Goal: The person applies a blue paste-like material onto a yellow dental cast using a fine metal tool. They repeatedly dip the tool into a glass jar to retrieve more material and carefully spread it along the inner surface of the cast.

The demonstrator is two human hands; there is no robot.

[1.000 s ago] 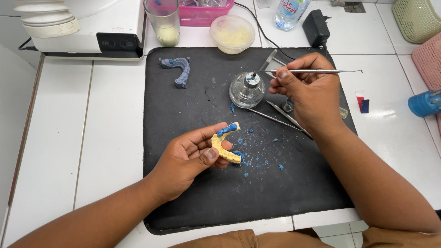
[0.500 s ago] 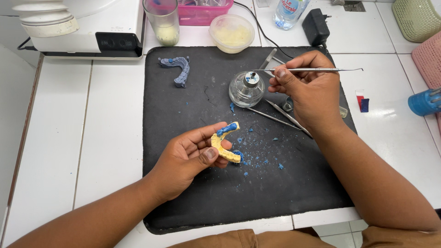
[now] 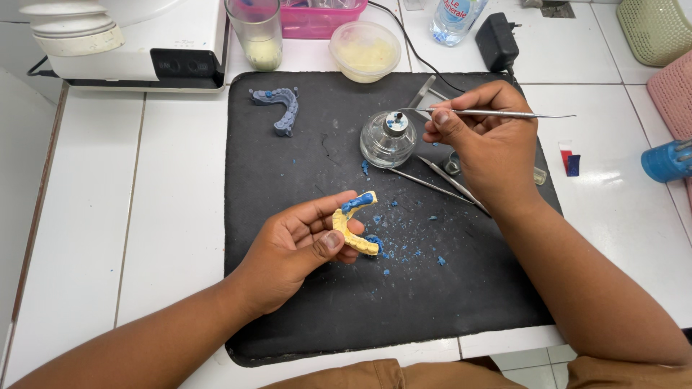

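Nothing moved: metal tool still beside glass burner, spare tools nearby.

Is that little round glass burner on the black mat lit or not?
Cannot tell. The glass burner stands upright, and the right hand holds a thin metal tool with its tip over the top, but no flame shows.

The left hand covers the underside of the yellow dental cast, and the right hand hides the middle of the metal instrument and part of the tools lying under it. At the top edge the water bottle, pink tray and white machine are cut off; at the right edge the blue cylinder is too
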